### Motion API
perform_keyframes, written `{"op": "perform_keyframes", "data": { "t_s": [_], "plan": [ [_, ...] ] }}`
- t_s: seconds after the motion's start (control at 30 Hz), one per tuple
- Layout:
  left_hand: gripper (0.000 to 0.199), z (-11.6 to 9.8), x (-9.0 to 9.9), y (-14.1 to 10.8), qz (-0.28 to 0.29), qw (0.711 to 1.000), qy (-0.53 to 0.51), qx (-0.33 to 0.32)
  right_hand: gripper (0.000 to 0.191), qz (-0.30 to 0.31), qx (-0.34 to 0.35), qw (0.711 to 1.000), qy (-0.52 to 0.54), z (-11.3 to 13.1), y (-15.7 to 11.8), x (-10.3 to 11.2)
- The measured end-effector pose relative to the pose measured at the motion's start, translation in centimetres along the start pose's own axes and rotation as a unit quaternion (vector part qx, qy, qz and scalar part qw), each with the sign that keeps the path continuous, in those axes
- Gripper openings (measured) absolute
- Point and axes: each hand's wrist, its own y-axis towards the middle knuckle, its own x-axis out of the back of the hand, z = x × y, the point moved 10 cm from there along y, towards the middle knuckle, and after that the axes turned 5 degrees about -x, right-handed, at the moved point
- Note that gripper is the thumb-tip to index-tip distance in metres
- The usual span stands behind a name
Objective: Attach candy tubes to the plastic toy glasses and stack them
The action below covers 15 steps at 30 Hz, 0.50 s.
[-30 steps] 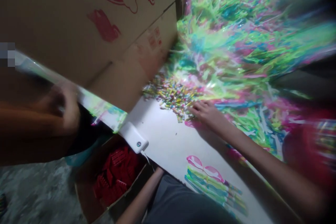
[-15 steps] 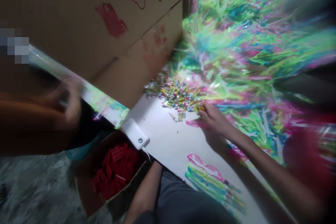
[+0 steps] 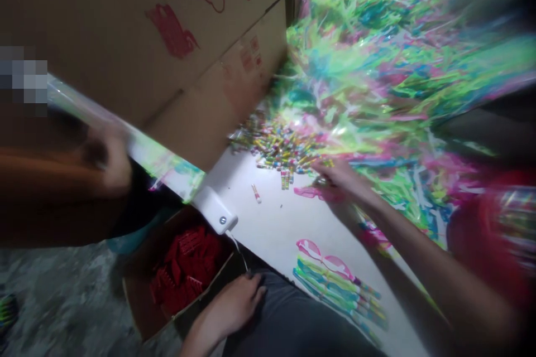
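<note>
while motion blur softens much of the view, we can find our right hand [image 3: 338, 175] at about 3 o'clock, the arm stretched in from the lower right and the hand low at the edge of a pile of small coloured sticks [image 3: 285, 145] near the middle of the view. its fingers [image 3: 324, 172] look bunched together among the sticks, but we cannot tell whether they clamp any. our left hand [image 3: 237, 304] lies at 6 o'clock on a thigh in grey trousers [image 3: 301, 318], its fingers [image 3: 253, 290] loosely curled together against the cloth. one loose stick [image 3: 256, 193] lies apart on the white board [image 3: 268, 223], near a short stack of sticks [image 3: 285, 179]. a heap of shiny plastic strips [image 3: 397, 67] fills 1 to 2 o'clock and blurs into the pile's far edge. at 9 o'clock a co-worker's hand [image 3: 109, 162] in an orange sleeve [image 3: 42, 178] seems to grip a clear strip [image 3: 159, 159], partly hidden by a cardboard box [image 3: 125, 39]. red pieces [image 3: 182, 270] sit in a carton [image 3: 136, 295] at 7 o'clock.
</note>
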Motion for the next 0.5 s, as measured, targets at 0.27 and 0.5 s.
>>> {"op": "perform_keyframes", "data": {
  "t_s": [0.27,0.5],
  "plan": [
    [0.035,-8.2,11.4,4.2,-0.271,0.956,0.056,-0.095,0.029,0.008,0.050,0.948,-0.315,2.2,0.8,-3.9],
    [0.029,-7.0,10.8,11.5,-0.291,0.953,0.065,-0.060,0.022,0.004,0.067,0.958,-0.278,3.5,0.5,-1.8]
  ]
}}
